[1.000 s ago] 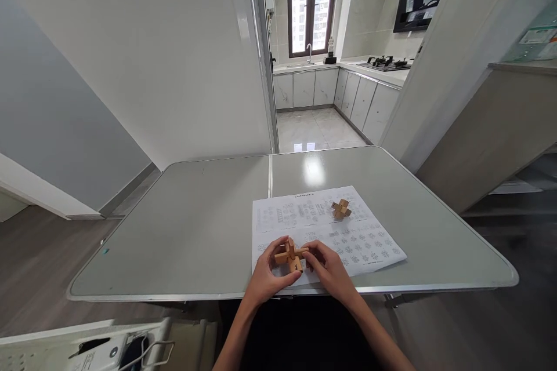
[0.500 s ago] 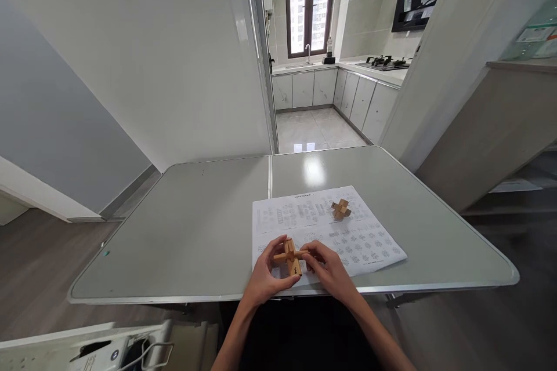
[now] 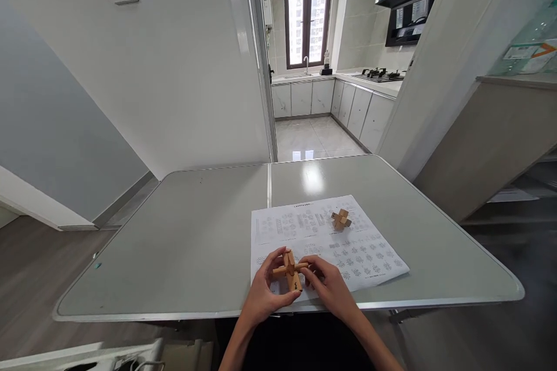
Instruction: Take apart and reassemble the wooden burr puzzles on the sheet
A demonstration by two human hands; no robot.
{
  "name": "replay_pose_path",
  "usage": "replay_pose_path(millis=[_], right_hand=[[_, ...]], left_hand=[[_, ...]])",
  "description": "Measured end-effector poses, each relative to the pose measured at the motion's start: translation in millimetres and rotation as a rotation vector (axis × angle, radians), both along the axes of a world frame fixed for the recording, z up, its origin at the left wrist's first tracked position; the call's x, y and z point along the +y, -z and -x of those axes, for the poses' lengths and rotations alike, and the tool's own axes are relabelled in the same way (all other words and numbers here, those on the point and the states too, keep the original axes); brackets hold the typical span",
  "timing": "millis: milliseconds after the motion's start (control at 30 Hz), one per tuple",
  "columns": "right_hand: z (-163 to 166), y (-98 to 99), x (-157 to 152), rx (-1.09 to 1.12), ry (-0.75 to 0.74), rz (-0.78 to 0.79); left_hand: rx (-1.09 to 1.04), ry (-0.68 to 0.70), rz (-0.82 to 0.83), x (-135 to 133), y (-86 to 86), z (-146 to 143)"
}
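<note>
A wooden burr puzzle point(image 3: 290, 270) of interlocking sticks is held just above the front part of a printed sheet point(image 3: 300, 225). My left hand point(image 3: 264, 291) is closed around it, fingers at its far end and thumb at its near end. With pinched fingertips my right hand point(image 3: 327, 283) grips the stick that juts out to the right. Farther back on the sheet rests a second, smaller wooden burr puzzle point(image 3: 341, 219), touched by neither hand. Rows of small drawings of puzzle shapes cover the paper.
The sheet lies on a grey-green folding table point(image 3: 187, 232) with a metal rim and a centre seam. At the lower left stands a pale cart or rack point(image 3: 126, 353), partly cut off. A large clear bottle point(image 3: 528, 46) sits on a ledge at the right. A kitchen shows through the doorway behind.
The camera view has tilted up slightly, so everything sits lower in the picture. Both hands keep the same grip on the wooden puzzle.
</note>
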State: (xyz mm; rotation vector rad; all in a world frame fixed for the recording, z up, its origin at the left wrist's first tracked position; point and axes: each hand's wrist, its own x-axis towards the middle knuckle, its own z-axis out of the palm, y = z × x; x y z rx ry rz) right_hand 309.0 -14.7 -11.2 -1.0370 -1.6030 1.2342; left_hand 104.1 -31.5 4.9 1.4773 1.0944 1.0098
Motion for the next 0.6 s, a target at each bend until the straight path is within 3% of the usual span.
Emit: replay_pose_path(millis=[200,467,600], right_hand=[[-1.7,-3.4,-0.9,-0.031,-0.015,-0.044],[5.2,5.4,-1.2,-0.126,0.112,-0.135],[5.2,5.2,1.2,-0.129,0.105,-0.120]], left_hand=[[0.002,0.005,-0.020,-1.7,-4.0,-0.7],[0.043,-0.043,0.007,-4.2,-2.5,-0.1],[0.030,-0.049,-0.006,-4.8,-1.7,-0.1]])
